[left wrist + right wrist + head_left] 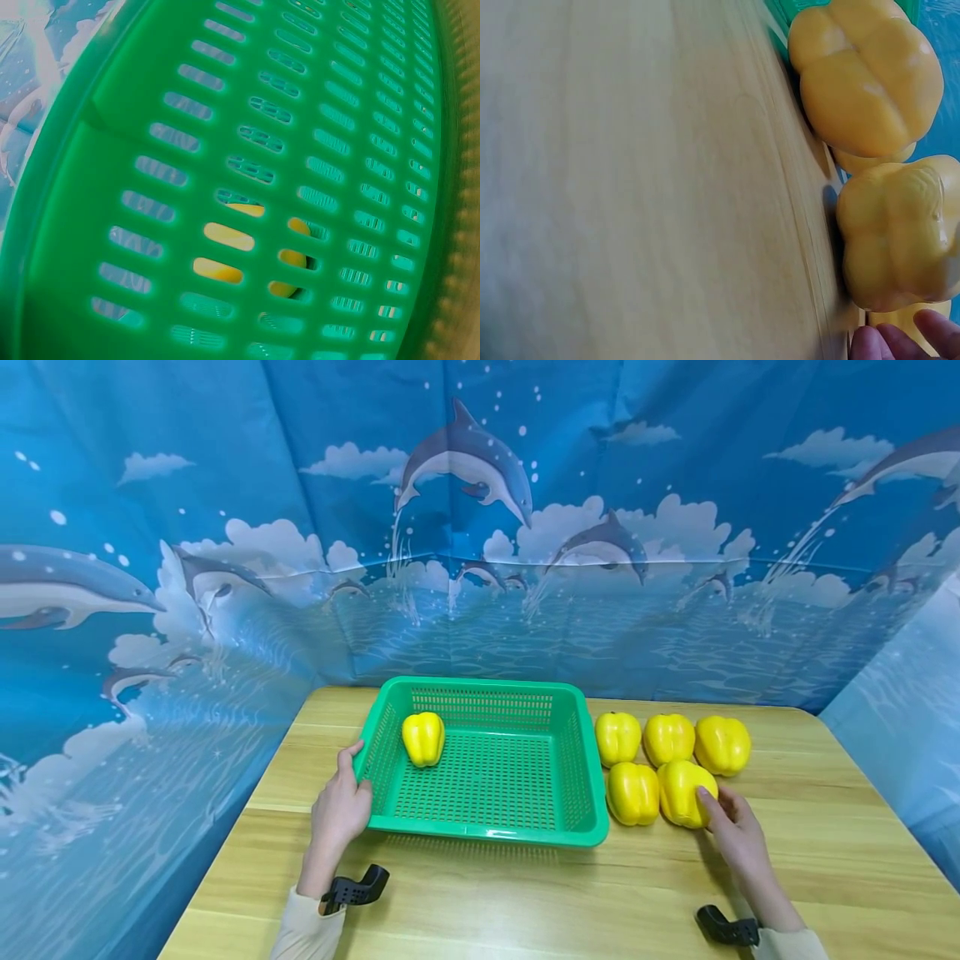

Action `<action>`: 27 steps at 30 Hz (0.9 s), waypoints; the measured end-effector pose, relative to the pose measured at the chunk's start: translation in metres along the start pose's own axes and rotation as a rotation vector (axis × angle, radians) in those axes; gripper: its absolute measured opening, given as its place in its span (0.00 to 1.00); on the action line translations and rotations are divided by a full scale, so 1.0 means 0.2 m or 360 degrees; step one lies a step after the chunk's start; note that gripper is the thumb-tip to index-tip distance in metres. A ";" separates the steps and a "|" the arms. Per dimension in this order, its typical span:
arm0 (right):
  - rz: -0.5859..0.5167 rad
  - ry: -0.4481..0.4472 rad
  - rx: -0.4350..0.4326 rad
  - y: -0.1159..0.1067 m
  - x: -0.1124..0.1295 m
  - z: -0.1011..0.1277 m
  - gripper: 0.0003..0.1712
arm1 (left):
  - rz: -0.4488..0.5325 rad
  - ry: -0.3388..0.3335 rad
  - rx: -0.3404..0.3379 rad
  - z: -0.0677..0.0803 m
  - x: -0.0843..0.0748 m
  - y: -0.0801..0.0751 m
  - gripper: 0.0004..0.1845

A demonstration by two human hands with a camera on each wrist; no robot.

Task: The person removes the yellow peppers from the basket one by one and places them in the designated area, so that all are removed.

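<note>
My left hand (341, 806) holds the left rim of a green plastic basket (480, 831), its thumb and index finger at the edge. The left wrist view looks through the slotted basket wall (217, 135), with yellow showing behind it. Inside the basket, toward the left, stands one yellow bell pepper (423, 739). My right hand (738, 835) reaches to the front right yellow bell pepper (684, 793), the thumb overlapping its side in the head view. In the right wrist view, spread fingertips (900, 341) lie close beside that bell pepper (896, 232).
Several more yellow bell peppers (670, 740) stand in two close rows right of the basket. Everything rests on a wood-grain table (525, 902). A blue dolphin-print curtain (480, 610) hangs behind the table's far edge.
</note>
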State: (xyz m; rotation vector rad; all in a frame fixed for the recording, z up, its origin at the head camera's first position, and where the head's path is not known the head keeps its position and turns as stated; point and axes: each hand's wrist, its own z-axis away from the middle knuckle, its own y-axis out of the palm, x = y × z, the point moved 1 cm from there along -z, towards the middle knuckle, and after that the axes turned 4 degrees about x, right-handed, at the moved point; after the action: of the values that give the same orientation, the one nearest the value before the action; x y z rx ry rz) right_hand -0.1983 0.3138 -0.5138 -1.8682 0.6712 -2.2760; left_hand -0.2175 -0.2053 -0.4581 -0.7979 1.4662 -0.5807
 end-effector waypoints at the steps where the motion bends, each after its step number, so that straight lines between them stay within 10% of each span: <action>1: -0.0016 0.0006 -0.0032 0.00 0.00 0.00 0.47 | -0.0001 0.0000 0.0002 0.00 0.00 0.00 0.32; 14: -0.0041 0.0040 -0.0416 -0.02 0.05 0.04 0.38 | 0.0011 -0.0014 0.0022 0.00 0.00 0.00 0.32; 27: -0.0179 -0.0654 -0.0891 0.01 0.05 -0.03 0.14 | 0.0017 0.0001 0.0026 0.00 0.00 0.00 0.32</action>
State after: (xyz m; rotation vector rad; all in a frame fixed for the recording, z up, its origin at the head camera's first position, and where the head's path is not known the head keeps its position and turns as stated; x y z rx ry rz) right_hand -0.2065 0.3100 -0.5069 -2.5688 1.2452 -1.7733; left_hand -0.2175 -0.2062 -0.4576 -0.7767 1.4640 -0.5840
